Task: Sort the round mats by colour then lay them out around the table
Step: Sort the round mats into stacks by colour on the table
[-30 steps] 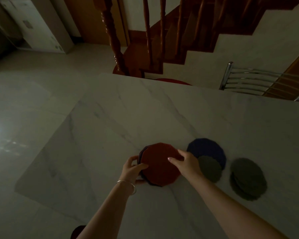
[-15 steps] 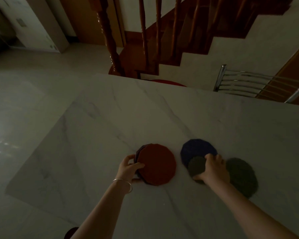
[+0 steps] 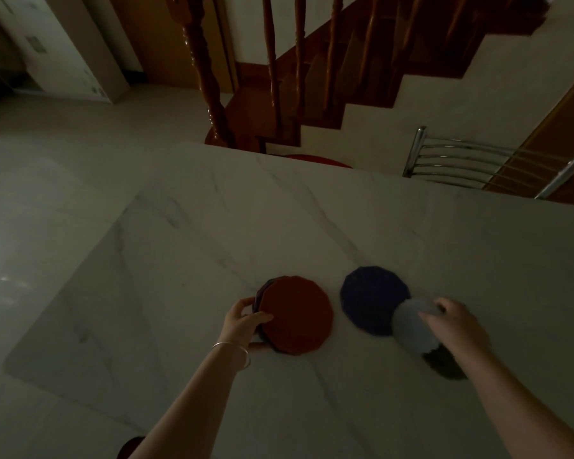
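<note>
A stack of round mats with a red mat [image 3: 297, 314] on top lies on the white marble table [image 3: 212, 233]. My left hand [image 3: 246, 319] grips the stack's left edge, thumb on the red mat. A dark blue mat [image 3: 371, 298] lies flat to the right. My right hand [image 3: 458, 326] holds a small grey-green mat [image 3: 411, 324] lifted and tilted, blurred, overlapping the blue mat's lower right. Under that hand a dark green stack [image 3: 444, 364] shows only in part.
A metal-backed chair [image 3: 478, 164] stands at the table's far right edge, and a red stool [image 3: 315, 159] peeks over the far edge. A wooden staircase with turned balusters [image 3: 272, 77] rises behind. Tiled floor lies to the left.
My right hand left the red stack, went to the small grey-green mat by the blue one, took hold of it and lifted it rightward over the green stack. My left hand stayed.
</note>
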### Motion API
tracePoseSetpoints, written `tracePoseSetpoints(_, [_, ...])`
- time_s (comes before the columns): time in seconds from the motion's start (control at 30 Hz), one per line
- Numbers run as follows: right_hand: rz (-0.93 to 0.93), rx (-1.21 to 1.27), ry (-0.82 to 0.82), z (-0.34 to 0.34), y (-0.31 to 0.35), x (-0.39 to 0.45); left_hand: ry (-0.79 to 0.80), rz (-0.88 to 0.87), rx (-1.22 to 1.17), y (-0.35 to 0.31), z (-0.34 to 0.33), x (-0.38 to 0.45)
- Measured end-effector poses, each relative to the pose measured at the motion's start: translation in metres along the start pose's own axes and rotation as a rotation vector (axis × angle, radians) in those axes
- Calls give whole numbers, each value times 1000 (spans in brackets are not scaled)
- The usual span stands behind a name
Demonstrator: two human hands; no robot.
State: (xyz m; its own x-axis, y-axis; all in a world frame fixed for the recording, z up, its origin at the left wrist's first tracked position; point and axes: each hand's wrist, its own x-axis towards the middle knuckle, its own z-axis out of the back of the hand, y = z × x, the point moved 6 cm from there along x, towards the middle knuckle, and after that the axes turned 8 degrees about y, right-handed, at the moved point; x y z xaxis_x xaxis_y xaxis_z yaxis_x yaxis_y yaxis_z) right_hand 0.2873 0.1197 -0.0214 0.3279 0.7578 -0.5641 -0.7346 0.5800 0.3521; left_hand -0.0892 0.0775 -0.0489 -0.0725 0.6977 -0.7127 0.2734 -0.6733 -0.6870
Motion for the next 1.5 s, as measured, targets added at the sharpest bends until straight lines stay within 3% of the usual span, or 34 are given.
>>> tracePoseSetpoints(0.17, [-215, -262, -68, 30, -46, 6, 7, -5, -12, -4, -2, -2])
tracePoseSetpoints(0.3, [-169, -464, -176, 29, -29, 3, 14, 3, -6, -6, -3, -2])
tracePoseSetpoints(0.4, [84, -318, -207, 16, 7, 7, 18, 7, 11, -8, -3, 0])
tracePoseSetpoints(0.5, [237, -128, -47, -10, 45, 11, 15, 3, 15, -10, -3, 1])
tracePoseSetpoints(0.6, [163, -138, 70, -30, 63, 15, 20, 12, 10, -9, -3, 1])
tracePoseSetpoints(0.7, [44, -273, 59, -37, 64, 18, 17, 18, 25, -8, -2, 0])
tracePoseSetpoints(0.9, [-79, -232, 35, -34, 54, 20, 9, 11, 38, -7, -1, 0])
tracePoseSetpoints(1.1, [85, 39, -6, -21, 73, 20, 1, -2, 11, -7, -3, -1])
tracePoseSetpoints(1.3, [360, 281, -179, 3, 106, 3, 0, 6, 3, -6, -3, -2])
tracePoseSetpoints(1.5, [290, 502, 68, -79, 118, -15, 8, -13, -21, -6, -5, -7])
